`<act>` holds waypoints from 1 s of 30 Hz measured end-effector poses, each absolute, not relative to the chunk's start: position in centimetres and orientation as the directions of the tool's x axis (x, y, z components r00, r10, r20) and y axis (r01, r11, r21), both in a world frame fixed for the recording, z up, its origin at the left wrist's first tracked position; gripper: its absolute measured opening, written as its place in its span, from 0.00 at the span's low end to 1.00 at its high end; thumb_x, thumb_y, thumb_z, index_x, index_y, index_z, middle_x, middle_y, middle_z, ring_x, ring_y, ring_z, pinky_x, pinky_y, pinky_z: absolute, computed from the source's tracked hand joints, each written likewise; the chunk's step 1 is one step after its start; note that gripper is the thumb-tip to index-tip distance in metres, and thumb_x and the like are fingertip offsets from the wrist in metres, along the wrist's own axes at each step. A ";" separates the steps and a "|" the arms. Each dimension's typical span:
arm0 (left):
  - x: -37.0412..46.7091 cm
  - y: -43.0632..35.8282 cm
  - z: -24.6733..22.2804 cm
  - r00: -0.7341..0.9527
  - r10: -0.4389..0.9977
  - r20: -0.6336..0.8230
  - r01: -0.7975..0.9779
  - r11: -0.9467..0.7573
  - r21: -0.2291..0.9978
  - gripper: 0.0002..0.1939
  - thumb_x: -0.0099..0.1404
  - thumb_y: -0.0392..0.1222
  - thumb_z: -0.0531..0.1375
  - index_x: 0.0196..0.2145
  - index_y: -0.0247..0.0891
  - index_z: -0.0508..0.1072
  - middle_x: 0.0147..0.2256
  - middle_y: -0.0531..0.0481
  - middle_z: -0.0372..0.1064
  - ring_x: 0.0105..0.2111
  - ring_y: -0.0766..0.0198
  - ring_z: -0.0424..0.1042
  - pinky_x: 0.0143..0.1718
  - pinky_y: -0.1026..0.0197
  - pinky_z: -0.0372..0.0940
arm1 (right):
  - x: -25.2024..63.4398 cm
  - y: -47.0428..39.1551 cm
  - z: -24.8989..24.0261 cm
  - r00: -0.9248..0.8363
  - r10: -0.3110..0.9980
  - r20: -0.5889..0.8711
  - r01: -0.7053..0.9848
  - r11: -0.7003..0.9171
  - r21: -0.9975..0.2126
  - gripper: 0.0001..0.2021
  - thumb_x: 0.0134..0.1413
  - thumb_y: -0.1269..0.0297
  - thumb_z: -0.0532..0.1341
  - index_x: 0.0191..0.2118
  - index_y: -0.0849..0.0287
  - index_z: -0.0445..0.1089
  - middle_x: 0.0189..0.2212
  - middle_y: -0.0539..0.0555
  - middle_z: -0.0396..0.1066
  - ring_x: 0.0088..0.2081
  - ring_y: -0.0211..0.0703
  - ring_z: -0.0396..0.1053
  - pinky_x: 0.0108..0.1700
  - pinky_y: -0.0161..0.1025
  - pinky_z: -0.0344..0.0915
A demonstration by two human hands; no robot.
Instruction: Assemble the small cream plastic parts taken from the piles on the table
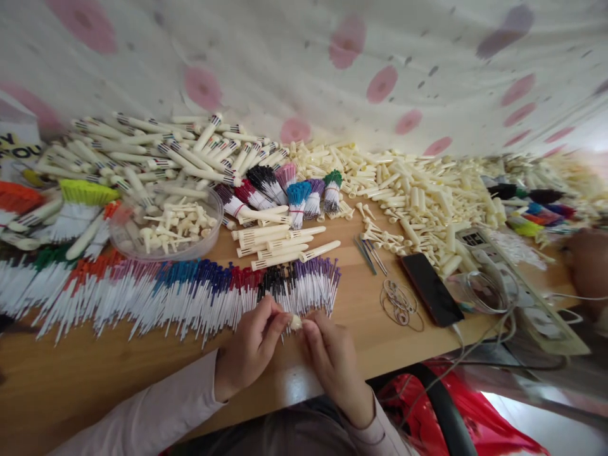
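A small cream plastic piece (295, 322) sits between the fingertips of both hands, low over the front of the table. My left hand (254, 348) is closed, pinching its left side with thumb and forefinger. My right hand (332, 358) is closed at its right side, the fingers hiding part of it. Just behind them lies a long row of white pen refills with coloured ends, including black (276, 282) and purple (316, 278) ones. Beyond the row are several cream pen barrels (280, 244) and a clear plastic tub (211, 237) of cream pen parts.
Finished-looking multicolour pens (190, 152) are heaped at the back left, loose cream barrels (418, 190) at the back right. Tweezers (365, 254), rubber bands (401, 305), a phone (432, 289) and a power strip (536, 310) with cables lie to the right. Bundled refills (298, 204) stand mid-table.
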State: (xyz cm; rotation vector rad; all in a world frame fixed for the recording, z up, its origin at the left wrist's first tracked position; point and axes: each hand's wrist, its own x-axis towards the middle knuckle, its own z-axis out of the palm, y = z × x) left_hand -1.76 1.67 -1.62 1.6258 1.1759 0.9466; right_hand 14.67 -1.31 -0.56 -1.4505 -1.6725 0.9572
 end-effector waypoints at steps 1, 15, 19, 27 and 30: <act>-1.8 1.7 -1.6 0.253 0.964 0.079 0.282 -0.152 0.947 0.12 0.71 0.43 0.52 0.29 0.42 0.62 0.24 0.57 0.62 0.24 0.65 0.63 0.27 0.63 0.57 | 14.7 -1.3 -0.6 -0.125 0.992 0.026 0.452 0.080 -0.888 0.14 0.68 0.62 0.50 0.30 0.56 0.61 0.21 0.47 0.62 0.23 0.38 0.61 0.25 0.33 0.55; -1.8 1.9 -1.6 0.256 0.965 0.062 0.268 -0.132 0.954 0.13 0.72 0.43 0.51 0.28 0.43 0.59 0.23 0.58 0.60 0.24 0.65 0.61 0.28 0.63 0.56 | 14.5 -1.1 -0.8 -0.112 0.991 0.077 0.455 0.119 -0.882 0.07 0.64 0.60 0.56 0.36 0.58 0.64 0.23 0.47 0.66 0.23 0.37 0.63 0.25 0.31 0.57; -1.8 1.8 -1.6 0.263 0.962 0.072 0.291 -0.150 0.945 0.13 0.71 0.43 0.51 0.28 0.43 0.59 0.23 0.58 0.60 0.24 0.65 0.62 0.28 0.63 0.57 | 14.5 -1.3 -1.0 -0.129 0.987 0.095 0.516 0.149 -0.844 0.18 0.68 0.61 0.50 0.24 0.56 0.59 0.18 0.45 0.58 0.20 0.35 0.58 0.24 0.32 0.53; -1.7 2.0 -1.1 0.277 0.956 0.092 0.335 -0.186 0.924 0.13 0.71 0.41 0.50 0.27 0.43 0.59 0.22 0.58 0.61 0.23 0.65 0.63 0.27 0.63 0.56 | 14.5 -1.3 -0.2 -0.108 0.990 0.088 0.523 0.132 -0.842 0.12 0.66 0.62 0.53 0.30 0.58 0.63 0.21 0.48 0.65 0.21 0.36 0.63 0.25 0.31 0.55; -1.8 2.0 -1.2 0.295 0.947 0.130 0.362 -0.236 0.902 0.12 0.72 0.41 0.50 0.28 0.43 0.59 0.22 0.58 0.62 0.22 0.65 0.64 0.26 0.63 0.57 | 14.6 -1.4 -0.2 -0.138 0.989 0.061 0.551 0.128 -0.824 0.20 0.69 0.60 0.49 0.24 0.57 0.62 0.18 0.47 0.61 0.20 0.36 0.61 0.24 0.33 0.53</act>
